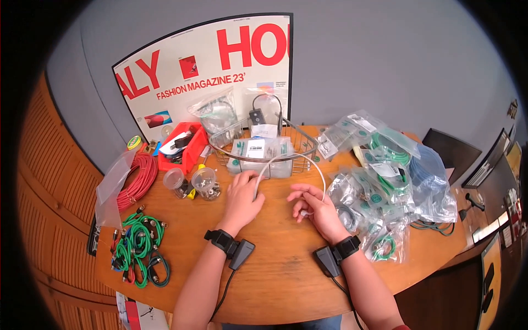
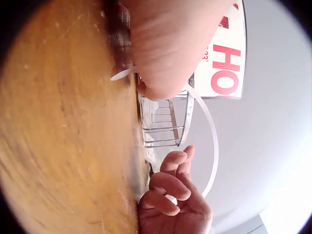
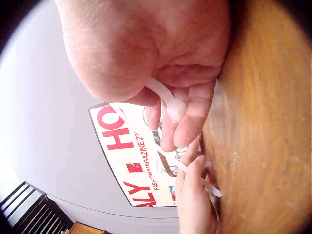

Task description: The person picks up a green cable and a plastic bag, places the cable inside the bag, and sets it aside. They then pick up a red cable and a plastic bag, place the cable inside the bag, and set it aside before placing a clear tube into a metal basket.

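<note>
A long white cable tie [image 1: 318, 168] arches up between the two hands, over the middle of the wooden table. My left hand [image 1: 242, 199] pinches it near its tail, and the pointed tip [image 3: 214, 190] sticks out past the fingers in the right wrist view. At the other end, my right hand [image 1: 319, 213] holds the strap under the thumb, palm turned upward and fingers loosely bent. The square head [image 3: 176, 110] of the tie lies against those fingers. Behind the arch stands a wire basket [image 1: 311, 145] with packets and a black device in it.
Green cables [image 1: 140, 242] and a red cable coil [image 1: 140, 179] lie at the left. Two clear jars [image 1: 207, 184] and a red bin [image 1: 190, 151] stand behind the left hand. Bagged cables [image 1: 379, 192] pile up at the right. A framed poster [image 1: 203, 60] leans against the wall.
</note>
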The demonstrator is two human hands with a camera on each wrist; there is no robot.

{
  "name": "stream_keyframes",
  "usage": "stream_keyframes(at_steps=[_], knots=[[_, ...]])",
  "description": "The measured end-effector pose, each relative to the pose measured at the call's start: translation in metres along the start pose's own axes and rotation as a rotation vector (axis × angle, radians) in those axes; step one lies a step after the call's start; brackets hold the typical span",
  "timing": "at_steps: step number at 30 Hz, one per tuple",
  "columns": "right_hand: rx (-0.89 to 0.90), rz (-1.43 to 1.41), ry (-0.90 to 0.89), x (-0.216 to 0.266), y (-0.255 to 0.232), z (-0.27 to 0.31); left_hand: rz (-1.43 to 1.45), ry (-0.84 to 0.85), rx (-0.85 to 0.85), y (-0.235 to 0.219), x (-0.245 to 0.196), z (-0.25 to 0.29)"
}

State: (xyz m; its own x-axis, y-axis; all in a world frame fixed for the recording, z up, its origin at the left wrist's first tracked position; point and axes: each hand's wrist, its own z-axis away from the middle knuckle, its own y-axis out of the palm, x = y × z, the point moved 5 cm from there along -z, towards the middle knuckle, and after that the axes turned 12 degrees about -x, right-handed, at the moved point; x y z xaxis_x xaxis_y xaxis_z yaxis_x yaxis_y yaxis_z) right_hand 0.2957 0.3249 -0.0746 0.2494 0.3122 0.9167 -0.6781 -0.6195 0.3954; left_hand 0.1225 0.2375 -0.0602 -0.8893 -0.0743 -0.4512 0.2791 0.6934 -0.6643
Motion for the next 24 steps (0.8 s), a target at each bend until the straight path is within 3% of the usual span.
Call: stream_keyframes(at_steps=[13, 22, 24], knots=[[0.001, 0.035, -0.001, 0.003, 0.003, 0.001, 0.042, 0.015, 0.066, 0.011, 0.005, 0.001], [0.000, 0.028, -0.008, 0.002, 0.003, 0.001, 0.022, 0.029, -0.032, 0.011, 0.010, 0.001], [0.013, 0.048, -0.033, 0.001, 0.002, 0.000, 0.237, 0.036, -0.076, 0.013, 0.021, 0.000]])
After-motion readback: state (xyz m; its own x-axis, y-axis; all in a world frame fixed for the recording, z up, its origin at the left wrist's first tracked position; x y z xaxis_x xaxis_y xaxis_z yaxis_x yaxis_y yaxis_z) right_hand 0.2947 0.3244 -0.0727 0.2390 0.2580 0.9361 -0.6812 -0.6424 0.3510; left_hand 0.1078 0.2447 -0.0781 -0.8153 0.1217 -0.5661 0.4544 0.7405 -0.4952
